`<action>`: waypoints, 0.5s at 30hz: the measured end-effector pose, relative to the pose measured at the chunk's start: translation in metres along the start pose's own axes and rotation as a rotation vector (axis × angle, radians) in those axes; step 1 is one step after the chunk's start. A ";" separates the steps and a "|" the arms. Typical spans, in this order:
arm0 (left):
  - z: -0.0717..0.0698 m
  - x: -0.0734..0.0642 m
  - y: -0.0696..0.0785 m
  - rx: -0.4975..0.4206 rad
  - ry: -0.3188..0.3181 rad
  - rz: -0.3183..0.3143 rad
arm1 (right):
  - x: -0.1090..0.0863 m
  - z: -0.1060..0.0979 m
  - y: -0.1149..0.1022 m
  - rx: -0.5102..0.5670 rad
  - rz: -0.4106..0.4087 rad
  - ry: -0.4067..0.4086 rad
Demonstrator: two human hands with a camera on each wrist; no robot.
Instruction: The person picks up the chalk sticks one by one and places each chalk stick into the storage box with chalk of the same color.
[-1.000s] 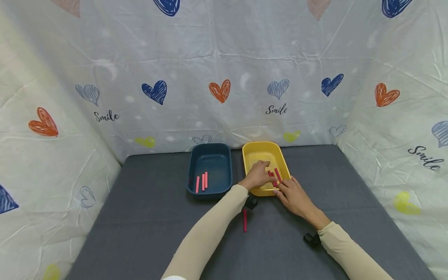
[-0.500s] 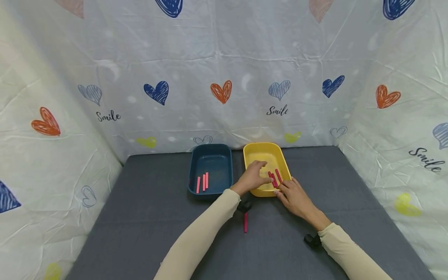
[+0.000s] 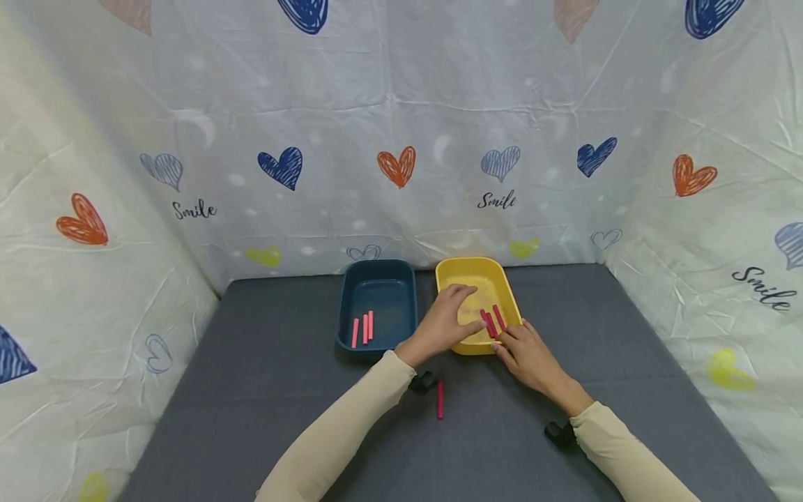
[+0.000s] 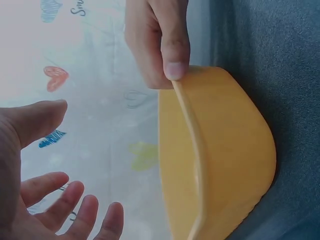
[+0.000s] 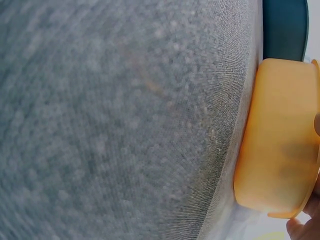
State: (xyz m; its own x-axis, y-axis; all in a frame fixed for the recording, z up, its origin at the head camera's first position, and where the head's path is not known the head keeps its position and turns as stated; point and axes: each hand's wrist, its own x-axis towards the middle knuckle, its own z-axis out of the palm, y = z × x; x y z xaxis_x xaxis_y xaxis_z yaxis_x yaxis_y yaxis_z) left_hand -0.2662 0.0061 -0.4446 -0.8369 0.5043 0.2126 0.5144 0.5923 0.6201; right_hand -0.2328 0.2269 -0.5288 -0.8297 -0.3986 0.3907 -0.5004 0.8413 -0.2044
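Observation:
My left hand [image 3: 444, 322] hangs over the near left side of the yellow tray [image 3: 467, 268], fingers spread and loosely bent, with nothing in it. In the left wrist view that hand [image 4: 45, 165] stands apart from the rim. The right hand [image 3: 530, 355] grips the tray's near right rim, its thumb outside and the other fingers over the edge. Inside the yellow tray lie three short red sticks [image 3: 498, 317], close to the right fingers. Another red stick [image 3: 440, 399] rests on the grey cloth in front of the trays.
Left of the yellow tray stands a dark blue tray [image 3: 378, 268], holding three pink sticks [image 3: 365, 328]. Grey cloth [image 3: 251, 376] covers the table. A white curtain [image 3: 339, 118] printed with hearts hangs close behind the trays and along both sides.
My left hand has drawn back left and toward me from over the yellow tray, its fingers opening. The right hand stays on the rim. The loose red stick now shows whole.

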 end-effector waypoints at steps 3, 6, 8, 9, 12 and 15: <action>-0.003 -0.006 0.002 0.024 0.002 0.023 | -0.001 0.001 0.000 -0.007 -0.005 0.004; -0.005 -0.012 0.004 0.051 0.001 0.040 | -0.002 0.001 0.001 -0.007 -0.007 0.010; -0.007 -0.017 0.006 0.059 -0.004 0.046 | -0.002 0.002 0.001 -0.006 -0.007 0.011; -0.008 -0.020 0.007 0.063 -0.007 0.052 | -0.002 0.002 0.001 -0.004 -0.005 0.010; -0.009 -0.028 0.008 0.076 -0.021 0.061 | -0.001 0.001 0.001 0.000 -0.010 0.013; -0.010 -0.037 0.007 0.099 -0.029 0.073 | 0.000 0.000 0.000 0.001 -0.023 0.015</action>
State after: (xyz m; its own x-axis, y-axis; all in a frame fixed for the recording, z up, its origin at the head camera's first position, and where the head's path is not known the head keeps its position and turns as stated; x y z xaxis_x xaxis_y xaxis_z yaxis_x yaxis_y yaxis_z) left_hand -0.2338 -0.0146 -0.4401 -0.7914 0.5655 0.2321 0.5912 0.6117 0.5256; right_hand -0.2330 0.2269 -0.5291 -0.8143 -0.4121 0.4087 -0.5194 0.8317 -0.1961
